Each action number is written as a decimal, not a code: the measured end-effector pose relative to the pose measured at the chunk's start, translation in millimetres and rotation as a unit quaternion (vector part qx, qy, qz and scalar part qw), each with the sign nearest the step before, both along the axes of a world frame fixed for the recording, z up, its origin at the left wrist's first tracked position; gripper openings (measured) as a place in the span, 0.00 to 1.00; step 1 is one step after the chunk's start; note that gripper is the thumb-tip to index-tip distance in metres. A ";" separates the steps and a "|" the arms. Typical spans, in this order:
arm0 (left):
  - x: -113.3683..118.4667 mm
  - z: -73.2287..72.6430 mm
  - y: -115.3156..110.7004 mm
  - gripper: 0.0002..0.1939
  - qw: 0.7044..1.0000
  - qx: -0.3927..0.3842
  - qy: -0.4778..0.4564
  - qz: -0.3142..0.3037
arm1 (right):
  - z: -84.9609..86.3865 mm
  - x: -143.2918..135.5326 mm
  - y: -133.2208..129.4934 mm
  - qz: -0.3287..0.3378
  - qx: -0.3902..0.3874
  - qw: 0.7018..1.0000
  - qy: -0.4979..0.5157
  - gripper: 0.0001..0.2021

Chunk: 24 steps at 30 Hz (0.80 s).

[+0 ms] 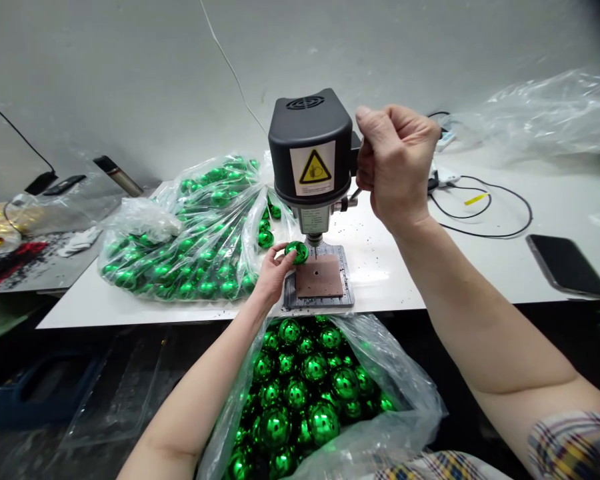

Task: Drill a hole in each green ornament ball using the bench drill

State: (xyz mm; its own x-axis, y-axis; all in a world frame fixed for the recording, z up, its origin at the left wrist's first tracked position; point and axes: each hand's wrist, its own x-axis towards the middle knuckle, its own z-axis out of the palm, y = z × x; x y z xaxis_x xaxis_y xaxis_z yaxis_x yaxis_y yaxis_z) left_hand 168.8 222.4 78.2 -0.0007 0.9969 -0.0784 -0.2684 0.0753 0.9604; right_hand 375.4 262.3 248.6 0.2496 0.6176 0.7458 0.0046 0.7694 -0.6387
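Note:
My left hand [276, 268] pinches a shiny green bauble [297, 253] just left of the bit of a small bench drill press [310, 147]. Below the bit lies a brown square board [320, 276] with a dark hole, set on the grey metal base [347, 267]. My right hand [397, 160] is closed around the feed handle [355, 195] on the drill's right side; most of the handle is hidden by the fingers. Nearest to me, an open clear plastic bag [405, 380] holds many green baubles [314, 367].
A second clear bag [180, 233] full of green baubles stands on the white table [460, 267], left of the drill. To the right lie a black phone [569, 265], a looped cable [530, 217] and crumpled plastic film [550, 110]. Dark shavings are scattered around the base.

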 end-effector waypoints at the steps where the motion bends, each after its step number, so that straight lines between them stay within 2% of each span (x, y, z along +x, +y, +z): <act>1: 2.1 -2.6 -1.3 0.31 1.000 0.018 0.024 -0.004 | 1.3 -1.0 -2.3 -0.002 -0.008 1.000 0.007 0.28; 7: 11.8 -16.8 -4.9 0.28 0.994 0.062 0.079 -0.053 | 10.7 -7.0 -15.7 -0.005 -0.042 0.998 0.056 0.31; 16: 18.4 -27.3 -5.8 0.25 0.969 0.149 0.185 -0.060 | 12.8 -5.5 -18.2 0.010 -0.042 0.996 0.076 0.30; 20: 19.7 -35.5 -10.1 0.29 0.951 0.184 0.240 -0.057 | 12.9 -4.9 -18.3 0.021 -0.036 0.996 0.078 0.30; 24: 22.6 -35.4 -15.4 0.31 0.948 0.181 0.251 -0.065 | 12.8 -5.3 -19.1 0.011 -0.033 0.997 0.072 0.30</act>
